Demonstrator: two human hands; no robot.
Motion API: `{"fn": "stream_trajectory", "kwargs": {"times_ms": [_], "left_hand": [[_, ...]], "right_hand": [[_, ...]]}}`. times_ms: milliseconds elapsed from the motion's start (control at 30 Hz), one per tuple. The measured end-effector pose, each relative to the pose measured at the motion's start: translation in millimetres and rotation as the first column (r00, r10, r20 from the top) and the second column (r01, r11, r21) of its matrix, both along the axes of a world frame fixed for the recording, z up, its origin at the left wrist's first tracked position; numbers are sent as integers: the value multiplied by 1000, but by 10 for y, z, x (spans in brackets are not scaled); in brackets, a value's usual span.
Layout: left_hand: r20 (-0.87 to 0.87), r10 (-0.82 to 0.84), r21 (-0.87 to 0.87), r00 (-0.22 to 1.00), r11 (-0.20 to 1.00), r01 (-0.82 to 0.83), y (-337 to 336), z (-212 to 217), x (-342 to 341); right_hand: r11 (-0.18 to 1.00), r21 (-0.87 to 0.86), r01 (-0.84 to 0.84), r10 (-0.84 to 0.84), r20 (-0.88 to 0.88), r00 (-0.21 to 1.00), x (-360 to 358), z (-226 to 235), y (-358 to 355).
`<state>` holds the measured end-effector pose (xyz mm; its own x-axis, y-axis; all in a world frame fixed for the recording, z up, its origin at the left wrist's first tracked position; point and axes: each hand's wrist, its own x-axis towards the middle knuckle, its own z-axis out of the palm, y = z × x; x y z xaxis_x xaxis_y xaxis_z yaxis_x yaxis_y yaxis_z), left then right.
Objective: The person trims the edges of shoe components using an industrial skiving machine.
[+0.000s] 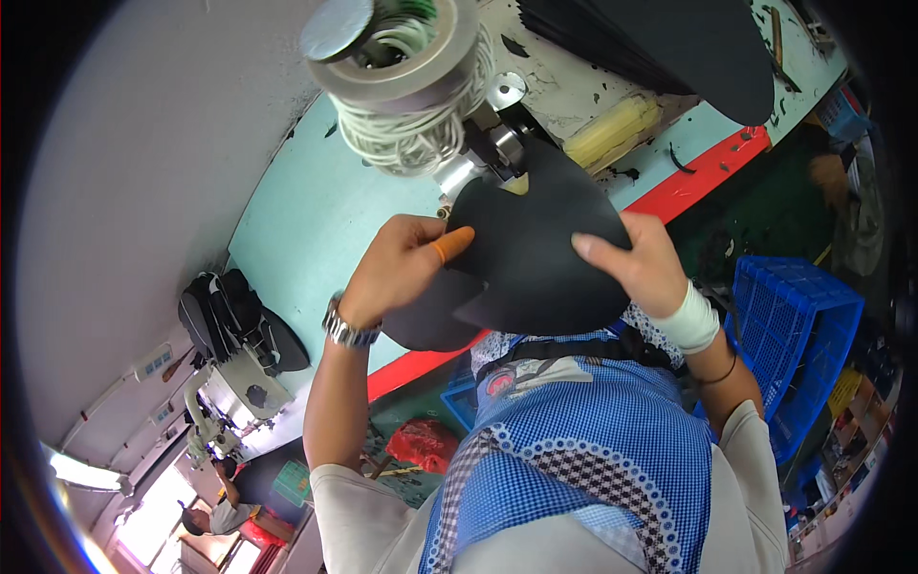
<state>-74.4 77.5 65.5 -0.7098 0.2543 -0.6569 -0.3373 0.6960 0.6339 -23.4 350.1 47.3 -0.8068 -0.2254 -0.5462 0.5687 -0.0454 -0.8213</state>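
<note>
Both hands are up on a black curved piece of material [531,253], and that piece is the thing to watch. It sits over the near edge of the pale blue counter [316,210], its top pushed right under the metal head of the machine [483,158]. The left hand [397,268] grips the piece's left edge, fingers [449,245] pinching it, one of them capped in an orange fingertip cover; a metal watch [346,328] rides on that wrist. The right hand [636,263] clamps the piece's right edge, thumb on top, the other fingers curled beneath, a white wrap [690,320] round the wrist. Above the piece, a big spool of pale thread [406,77] looms close. A yellow roll [612,129] lies on the counter up and right of the piece, and a blue plastic crate [794,325] stands on the floor off to its right. Below the piece, a blue checked apron [583,450].
</note>
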Motion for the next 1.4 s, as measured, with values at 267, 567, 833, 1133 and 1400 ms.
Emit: {"fn": "stream_trajectory", "kwargs": {"times_ms": [267,567,833,1133,1400], "left_hand": [[170,57,160,984,984,-84,262,-183,-255],[-406,-143,-206,903,977,63,-889,-858,446],[-399,-332,-720,855,691,-68,-1197,-1126,982],[-162,141,362,977,929,-74,-219,191,596],[527,256,248,811,866,-434,-45,-236,-60]], "right_hand": [[965,-237,114,-71,182,981,10,-68,99],[647,113,754,-227,-915,333,-127,748,419],[743,598,300,538,-800,264,28,43,-138],[898,45,-438,396,-517,759,205,-422,-4],[982,-182,44,-7,201,980,6,-199,91]]}}
